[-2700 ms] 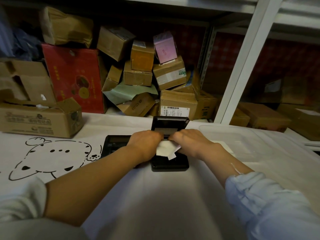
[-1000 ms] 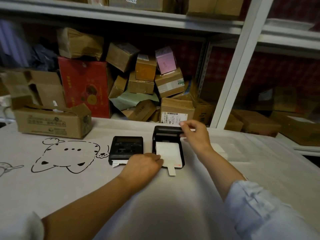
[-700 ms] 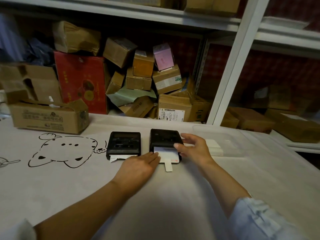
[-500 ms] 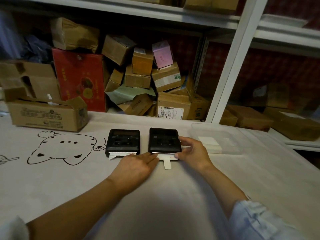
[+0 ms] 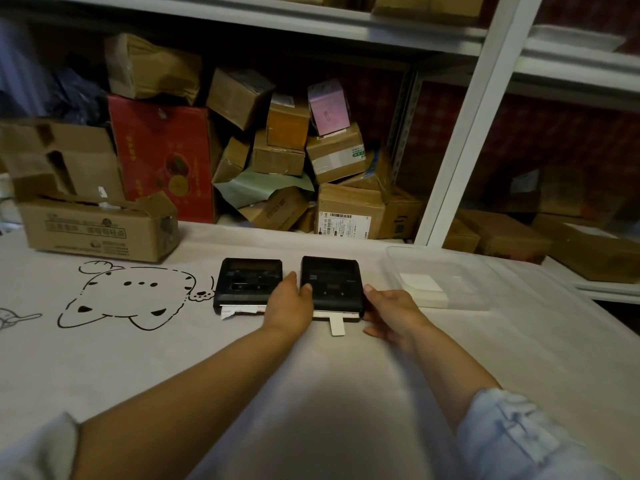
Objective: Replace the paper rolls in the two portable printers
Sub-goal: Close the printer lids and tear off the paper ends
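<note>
Both hands frame the right printer [image 5: 331, 282] on the table [image 5: 138, 358]. My left hand [image 5: 289, 304] lies between the two printers with straight fingers, its thumb touching the right printer's left edge. My right hand [image 5: 389, 311] has relaxed, spread fingers against this printer's right side. Its lid is closed, and a white paper strip [image 5: 337, 323] comes out of the front, between the hands. Just left of the left hand sits the left printer [image 5: 247, 284], also closed, with paper at its front. Beyond the right hand stands a clear plastic tray [image 5: 450, 268].
</note>
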A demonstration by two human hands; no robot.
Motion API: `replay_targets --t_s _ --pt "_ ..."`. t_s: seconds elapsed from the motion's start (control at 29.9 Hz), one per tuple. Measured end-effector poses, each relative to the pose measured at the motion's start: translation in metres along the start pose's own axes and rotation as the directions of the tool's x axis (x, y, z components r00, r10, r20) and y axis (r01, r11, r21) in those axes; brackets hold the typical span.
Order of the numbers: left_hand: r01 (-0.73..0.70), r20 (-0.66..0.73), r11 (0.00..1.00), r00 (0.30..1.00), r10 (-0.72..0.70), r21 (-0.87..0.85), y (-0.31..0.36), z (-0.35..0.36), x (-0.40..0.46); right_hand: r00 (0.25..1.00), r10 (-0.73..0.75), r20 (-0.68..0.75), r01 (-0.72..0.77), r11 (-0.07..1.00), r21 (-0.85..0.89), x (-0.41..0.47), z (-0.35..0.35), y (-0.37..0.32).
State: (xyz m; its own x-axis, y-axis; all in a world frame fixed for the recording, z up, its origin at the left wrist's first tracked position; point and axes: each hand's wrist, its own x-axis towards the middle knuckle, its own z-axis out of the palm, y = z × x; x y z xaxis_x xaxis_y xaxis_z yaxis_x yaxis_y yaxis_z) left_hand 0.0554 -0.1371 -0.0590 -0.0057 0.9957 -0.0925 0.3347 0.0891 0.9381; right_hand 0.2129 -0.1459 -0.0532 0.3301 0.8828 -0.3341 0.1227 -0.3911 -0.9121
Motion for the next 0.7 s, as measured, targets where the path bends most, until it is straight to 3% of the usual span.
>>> replay_targets --t_s 0.13,0.27,0.4,0.7 --pt "0.139 0.034 0.984 0.99 -0.136 -0.114 0.002 0.007 0.013 0.999 0.015 0.05 -0.012 0.998 -0.068 0.006 -0.002 -0.003" --pt "0.113 0.025 0.986 0.994 -0.111 -0.124 -0.001 0.008 0.012 0.99 -0.073 0.123 0.09 0.987 -0.137 0.006 -0.004 0.008" --pt "0.103 0.02 0.987 0.995 -0.101 -0.126 -0.001 0.008 0.011 0.995 -0.093 0.03 0.097 0.962 -0.255 0.002 -0.008 0.02" --pt "0.136 -0.023 0.974 0.99 -0.142 -0.18 0.003 0.013 0.017 1.0 0.0 0.013 0.002 0.987 -0.161 0.015 0.007 -0.007"
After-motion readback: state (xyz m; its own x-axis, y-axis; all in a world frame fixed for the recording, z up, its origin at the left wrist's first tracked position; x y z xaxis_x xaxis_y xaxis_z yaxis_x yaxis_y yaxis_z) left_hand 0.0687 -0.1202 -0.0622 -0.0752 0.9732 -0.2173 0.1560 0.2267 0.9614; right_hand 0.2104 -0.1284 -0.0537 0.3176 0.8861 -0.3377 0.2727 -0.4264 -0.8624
